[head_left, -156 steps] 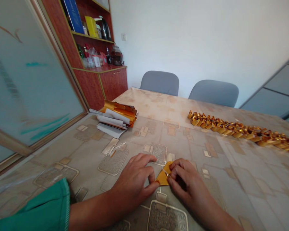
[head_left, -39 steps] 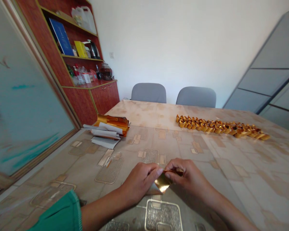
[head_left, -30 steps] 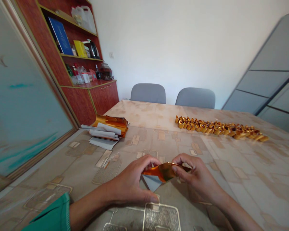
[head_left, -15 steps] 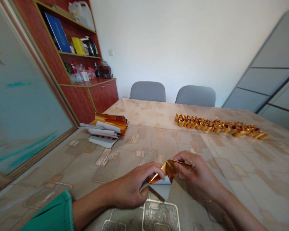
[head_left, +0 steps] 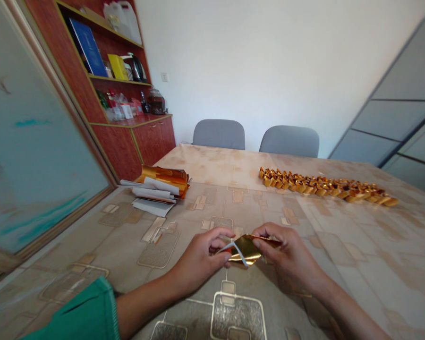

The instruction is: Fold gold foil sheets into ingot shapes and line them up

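Between my two hands, just above the table, is a sheet of gold foil paper with a pale back, partly folded. My left hand pinches its left end, where a narrow white edge stands up near the fingertips. My right hand grips the right side, thumb in front and fingers behind. Part of the paper is hidden by the right fingers. Farther off on the right lie rows of folded gold paper pieces. A stack of gold and white paper sheets lies at the left, curled and loosely piled.
The table has a patterned cover. Two grey chairs stand at its far side by the wall. A reddish wooden cabinet with filled shelves is at the back left, beside a sliding glass door.
The paper's left part has been folded over: the white flap that hung down is now turned up, showing more gold. My left hand has shifted slightly upward; the right stays nearly in place.
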Demonstrator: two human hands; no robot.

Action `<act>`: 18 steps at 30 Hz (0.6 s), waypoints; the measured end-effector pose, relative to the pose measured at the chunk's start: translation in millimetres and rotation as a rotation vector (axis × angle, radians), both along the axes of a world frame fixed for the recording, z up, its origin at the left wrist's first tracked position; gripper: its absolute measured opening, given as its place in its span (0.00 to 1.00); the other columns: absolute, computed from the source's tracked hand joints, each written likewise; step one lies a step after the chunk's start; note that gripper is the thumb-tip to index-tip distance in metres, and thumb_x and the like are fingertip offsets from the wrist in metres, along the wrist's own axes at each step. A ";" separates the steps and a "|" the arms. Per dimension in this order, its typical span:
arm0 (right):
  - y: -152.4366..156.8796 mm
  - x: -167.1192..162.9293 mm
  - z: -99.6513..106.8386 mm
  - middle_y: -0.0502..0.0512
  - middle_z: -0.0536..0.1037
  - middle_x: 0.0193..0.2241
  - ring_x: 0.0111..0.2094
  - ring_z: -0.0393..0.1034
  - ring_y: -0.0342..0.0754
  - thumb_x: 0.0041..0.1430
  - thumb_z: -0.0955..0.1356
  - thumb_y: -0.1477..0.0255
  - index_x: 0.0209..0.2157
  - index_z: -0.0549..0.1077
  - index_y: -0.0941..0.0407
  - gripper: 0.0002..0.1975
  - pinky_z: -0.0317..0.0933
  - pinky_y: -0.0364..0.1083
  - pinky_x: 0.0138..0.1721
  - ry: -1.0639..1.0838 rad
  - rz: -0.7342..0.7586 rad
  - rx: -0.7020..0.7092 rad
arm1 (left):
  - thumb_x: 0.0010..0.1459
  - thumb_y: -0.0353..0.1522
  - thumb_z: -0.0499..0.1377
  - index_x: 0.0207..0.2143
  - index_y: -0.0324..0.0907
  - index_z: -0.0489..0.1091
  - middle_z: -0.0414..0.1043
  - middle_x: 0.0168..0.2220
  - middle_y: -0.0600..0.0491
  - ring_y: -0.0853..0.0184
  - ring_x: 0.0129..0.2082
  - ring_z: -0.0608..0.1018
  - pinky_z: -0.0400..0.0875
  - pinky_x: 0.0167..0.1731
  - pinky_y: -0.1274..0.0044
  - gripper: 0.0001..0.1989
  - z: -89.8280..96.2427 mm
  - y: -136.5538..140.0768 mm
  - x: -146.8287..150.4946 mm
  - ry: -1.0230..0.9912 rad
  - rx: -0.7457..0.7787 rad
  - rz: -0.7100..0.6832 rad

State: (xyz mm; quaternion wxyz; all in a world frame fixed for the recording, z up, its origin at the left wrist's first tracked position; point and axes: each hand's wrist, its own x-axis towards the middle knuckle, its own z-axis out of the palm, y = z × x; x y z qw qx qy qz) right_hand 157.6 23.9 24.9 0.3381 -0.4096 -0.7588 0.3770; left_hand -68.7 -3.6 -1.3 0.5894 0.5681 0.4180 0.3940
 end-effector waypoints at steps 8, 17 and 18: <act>0.7 0.9 4.6 0.54 0.76 0.37 0.37 0.69 0.50 0.59 0.69 0.54 0.41 0.76 0.51 0.17 0.64 0.48 0.40 0.532 -0.341 -0.214 | 0.49 0.39 0.70 0.43 0.37 0.71 0.80 0.33 0.49 0.68 0.29 0.80 0.69 0.30 0.79 0.22 10.4 2.8 2.4 -0.251 -0.131 0.147; -19.4 -40.6 -13.6 0.56 0.82 0.37 0.39 0.76 0.53 0.52 0.76 0.63 0.42 0.79 0.52 0.16 0.67 0.53 0.47 0.637 0.126 -0.501 | 0.55 0.34 0.66 0.50 0.41 0.65 0.79 0.35 0.51 0.67 0.33 0.80 0.70 0.35 0.77 0.22 11.3 -7.0 4.2 -0.243 -0.030 0.070; -19.6 -40.8 -14.5 0.56 0.82 0.38 0.40 0.76 0.53 0.52 0.75 0.63 0.41 0.79 0.52 0.14 0.67 0.53 0.47 0.645 0.116 -0.501 | 0.56 0.33 0.66 0.50 0.42 0.64 0.79 0.37 0.50 0.66 0.36 0.80 0.71 0.37 0.76 0.21 11.3 -8.5 4.6 -0.237 -0.004 0.056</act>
